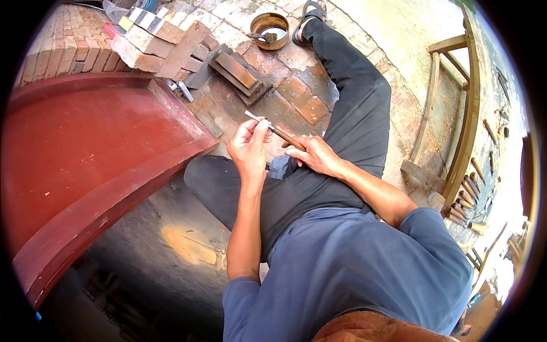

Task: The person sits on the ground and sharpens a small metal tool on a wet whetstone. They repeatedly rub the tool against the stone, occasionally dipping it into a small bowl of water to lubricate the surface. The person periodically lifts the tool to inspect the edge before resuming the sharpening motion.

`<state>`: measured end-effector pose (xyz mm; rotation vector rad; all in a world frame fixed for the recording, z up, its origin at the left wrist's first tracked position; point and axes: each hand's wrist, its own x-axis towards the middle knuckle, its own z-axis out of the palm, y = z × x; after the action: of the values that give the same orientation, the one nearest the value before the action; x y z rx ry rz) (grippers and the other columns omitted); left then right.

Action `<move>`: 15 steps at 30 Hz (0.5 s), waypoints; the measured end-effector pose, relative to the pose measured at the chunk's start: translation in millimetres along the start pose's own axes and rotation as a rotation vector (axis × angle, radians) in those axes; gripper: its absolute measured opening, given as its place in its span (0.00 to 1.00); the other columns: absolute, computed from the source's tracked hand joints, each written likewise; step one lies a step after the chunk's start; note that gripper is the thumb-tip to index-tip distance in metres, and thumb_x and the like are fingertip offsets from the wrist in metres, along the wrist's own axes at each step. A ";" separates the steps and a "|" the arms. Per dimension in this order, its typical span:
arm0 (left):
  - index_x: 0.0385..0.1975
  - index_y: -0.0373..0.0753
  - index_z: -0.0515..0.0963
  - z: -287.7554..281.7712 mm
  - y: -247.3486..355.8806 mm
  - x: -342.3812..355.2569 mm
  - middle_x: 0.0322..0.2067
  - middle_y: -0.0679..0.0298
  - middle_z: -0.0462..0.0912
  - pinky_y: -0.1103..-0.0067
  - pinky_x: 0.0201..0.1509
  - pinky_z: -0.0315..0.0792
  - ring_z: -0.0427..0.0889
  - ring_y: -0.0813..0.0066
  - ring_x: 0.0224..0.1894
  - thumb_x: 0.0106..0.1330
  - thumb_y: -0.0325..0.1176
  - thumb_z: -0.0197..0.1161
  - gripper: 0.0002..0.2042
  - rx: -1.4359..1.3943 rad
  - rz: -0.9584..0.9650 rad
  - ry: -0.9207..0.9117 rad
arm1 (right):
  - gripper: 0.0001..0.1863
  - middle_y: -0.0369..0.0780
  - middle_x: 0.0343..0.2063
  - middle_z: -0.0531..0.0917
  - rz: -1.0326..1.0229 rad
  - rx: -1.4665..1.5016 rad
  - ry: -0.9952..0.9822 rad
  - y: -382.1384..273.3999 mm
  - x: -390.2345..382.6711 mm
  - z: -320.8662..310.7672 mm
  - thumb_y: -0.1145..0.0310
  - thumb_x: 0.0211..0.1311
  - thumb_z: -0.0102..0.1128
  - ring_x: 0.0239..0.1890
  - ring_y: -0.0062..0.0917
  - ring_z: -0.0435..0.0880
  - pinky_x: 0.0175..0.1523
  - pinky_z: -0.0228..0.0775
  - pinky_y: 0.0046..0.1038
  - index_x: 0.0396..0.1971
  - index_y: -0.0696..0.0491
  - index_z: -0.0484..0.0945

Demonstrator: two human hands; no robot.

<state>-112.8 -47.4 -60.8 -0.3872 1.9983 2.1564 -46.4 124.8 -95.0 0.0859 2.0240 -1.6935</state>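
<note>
Near stacked blocks (240,69) and a bowl (268,21), left hand (248,151) and right hand (320,156) clamp fingers around a chisel (288,139).

A red table (97,142) spreads across nine o'clock; at eleven, bricks (149,43) are stacked near its far edge. A wooden frame (472,102) stands at two — wooden-handled tools (467,196) beside it, at three.

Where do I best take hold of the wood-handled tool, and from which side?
By its wooden handle, probably from the right, where the right grip has it: the tool slants, its pale blade pointing upper left, with the left grip close behind the blade.
</note>
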 end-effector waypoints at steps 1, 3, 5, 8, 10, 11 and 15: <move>0.42 0.30 0.83 -0.4 -4.4 1.9 0.32 0.62 0.87 0.84 0.35 0.76 0.84 0.80 0.30 0.69 0.28 0.68 0.08 0.007 -0.005 0.001 | 0.16 0.41 0.20 0.81 0.012 -0.009 -0.003 -1.0 -1.3 -0.4 0.61 0.73 0.61 0.24 0.26 0.81 0.34 0.72 0.33 0.51 0.57 0.81; 0.41 0.30 0.83 -3.2 -11.7 8.2 0.32 0.62 0.87 0.83 0.35 0.76 0.84 0.80 0.30 0.70 0.29 0.68 0.08 0.025 -0.010 -0.010 | 0.17 0.41 0.20 0.81 -0.013 -0.013 0.033 -9.0 -3.4 -2.6 0.60 0.73 0.60 0.24 0.27 0.81 0.35 0.72 0.33 0.53 0.57 0.80; 0.41 0.30 0.83 -8.4 -19.6 13.6 0.31 0.62 0.87 0.83 0.35 0.76 0.84 0.80 0.30 0.70 0.30 0.68 0.08 0.038 -0.020 -0.028 | 0.17 0.41 0.21 0.81 -0.049 -0.016 0.099 -8.3 -5.3 -0.2 0.60 0.75 0.56 0.26 0.29 0.82 0.36 0.73 0.35 0.52 0.58 0.80; 0.39 0.30 0.83 -5.8 -19.3 17.5 0.29 0.63 0.86 0.83 0.34 0.76 0.83 0.80 0.29 0.69 0.29 0.68 0.07 0.071 -0.021 -0.075 | 0.17 0.38 0.20 0.81 -0.072 -0.051 0.115 7.6 -1.1 1.8 0.58 0.79 0.50 0.25 0.25 0.80 0.34 0.71 0.33 0.51 0.56 0.80; 0.37 0.29 0.83 -6.9 -25.4 19.3 0.27 0.64 0.85 0.83 0.32 0.76 0.84 0.81 0.28 0.68 0.28 0.69 0.07 0.074 0.006 -0.095 | 0.19 0.41 0.19 0.80 0.006 -0.074 0.075 8.3 -1.1 0.5 0.57 0.79 0.47 0.25 0.30 0.81 0.37 0.72 0.36 0.46 0.58 0.80; 0.37 0.30 0.83 -10.1 -28.7 14.6 0.27 0.64 0.85 0.83 0.32 0.76 0.83 0.81 0.28 0.68 0.28 0.69 0.07 0.082 -0.024 -0.092 | 0.20 0.42 0.19 0.80 0.045 -0.087 0.051 8.4 -2.8 1.2 0.56 0.80 0.46 0.26 0.32 0.82 0.38 0.72 0.38 0.44 0.59 0.80; 0.36 0.30 0.83 -10.3 -38.6 7.8 0.27 0.65 0.85 0.84 0.31 0.76 0.82 0.81 0.27 0.68 0.28 0.69 0.07 0.046 -0.048 -0.093 | 0.22 0.41 0.18 0.80 0.020 -0.155 0.037 6.4 -9.9 -2.4 0.55 0.80 0.44 0.26 0.34 0.82 0.39 0.72 0.38 0.41 0.60 0.79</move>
<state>-107.8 -54.8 -100.6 -0.3186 1.9633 2.0569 -36.3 131.1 -96.4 0.0851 2.1673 -1.5281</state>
